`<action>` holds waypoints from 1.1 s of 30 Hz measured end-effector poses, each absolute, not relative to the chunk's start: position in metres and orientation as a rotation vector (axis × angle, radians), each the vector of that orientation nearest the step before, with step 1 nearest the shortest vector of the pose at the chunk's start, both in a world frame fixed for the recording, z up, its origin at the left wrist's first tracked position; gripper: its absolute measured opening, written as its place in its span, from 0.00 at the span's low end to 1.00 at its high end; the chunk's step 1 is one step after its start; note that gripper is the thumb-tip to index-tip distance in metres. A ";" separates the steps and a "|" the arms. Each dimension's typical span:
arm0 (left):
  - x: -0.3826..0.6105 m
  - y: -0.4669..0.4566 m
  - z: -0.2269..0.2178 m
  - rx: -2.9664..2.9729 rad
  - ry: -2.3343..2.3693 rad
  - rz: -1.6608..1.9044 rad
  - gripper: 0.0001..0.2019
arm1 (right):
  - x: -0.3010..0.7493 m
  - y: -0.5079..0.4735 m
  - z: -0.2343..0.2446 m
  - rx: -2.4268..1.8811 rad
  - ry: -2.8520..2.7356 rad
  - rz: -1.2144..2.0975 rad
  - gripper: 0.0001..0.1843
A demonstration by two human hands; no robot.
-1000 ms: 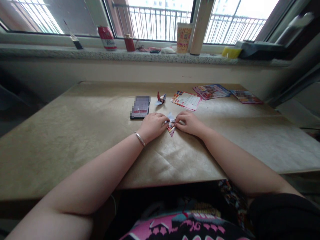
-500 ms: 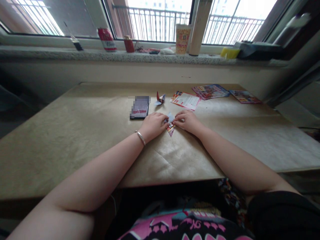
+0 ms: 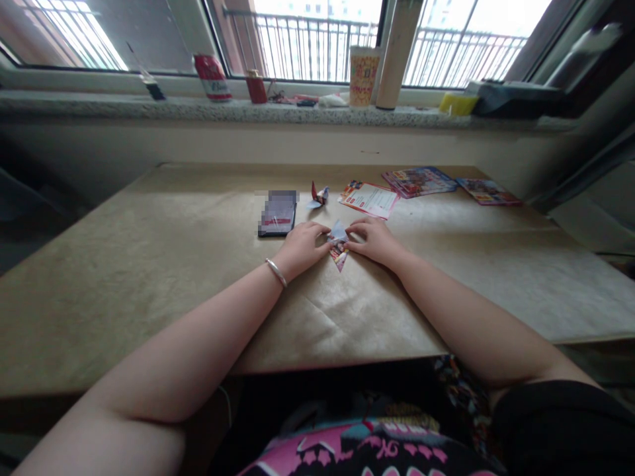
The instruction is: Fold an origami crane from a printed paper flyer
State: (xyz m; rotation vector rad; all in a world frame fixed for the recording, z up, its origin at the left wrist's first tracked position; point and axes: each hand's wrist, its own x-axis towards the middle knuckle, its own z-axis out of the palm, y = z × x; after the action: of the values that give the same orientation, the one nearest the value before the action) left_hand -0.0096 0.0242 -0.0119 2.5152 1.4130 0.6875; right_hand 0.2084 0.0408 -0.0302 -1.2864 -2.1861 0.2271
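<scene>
Left hand and right hand, half curled, touch both sides of the folded paper on the worktop, nearer than the paper bird; whether they pinch it, I cannot tell.

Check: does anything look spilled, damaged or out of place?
The phone beyond the left hand looks odd: blocky squares cover its left side and run past its edge, likely an image artifact. No spill or damage shows.

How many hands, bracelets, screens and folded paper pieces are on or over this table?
Hands: 2 (left hand, right hand)
Bracelets: 1 (silvery bracelet)
Screens: 1 (dark-edged device)
Folded paper pieces: 2 (diamond-like piece between the hands, bird-like piece beyond them)
Total: 6
</scene>
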 end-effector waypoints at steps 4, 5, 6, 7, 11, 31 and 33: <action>-0.010 0.027 -0.015 2.506 1.418 0.690 0.19 | 0.208 0.042 -0.029 -1.241 -2.215 0.229 0.18; -0.011 0.028 -0.016 2.500 1.417 0.699 0.18 | 0.207 0.043 -0.028 -1.239 -2.224 0.232 0.19; -0.011 0.029 -0.016 2.492 1.413 0.712 0.18 | 0.207 0.043 -0.028 -1.240 -2.231 0.239 0.19; -0.011 0.029 -0.016 2.483 1.403 0.727 0.17 | 0.207 0.043 -0.028 -1.239 -2.236 0.247 0.20; -0.012 0.028 -0.013 2.443 1.322 0.779 0.14 | 0.207 0.044 -0.027 -1.217 -2.234 0.277 0.18; -0.011 0.028 -0.011 2.427 1.283 0.722 0.08 | 0.207 0.038 -0.024 -1.090 -2.156 0.471 0.10; -0.012 0.029 -0.011 2.463 1.278 0.695 0.07 | 0.207 0.038 -0.024 -1.083 -2.190 0.475 0.09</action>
State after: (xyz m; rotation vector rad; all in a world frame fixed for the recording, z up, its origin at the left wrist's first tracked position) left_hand -0.0117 0.0289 -0.0113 2.4630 1.2781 0.6952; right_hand 0.2074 0.0383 -0.0243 -1.0828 -2.1896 0.4747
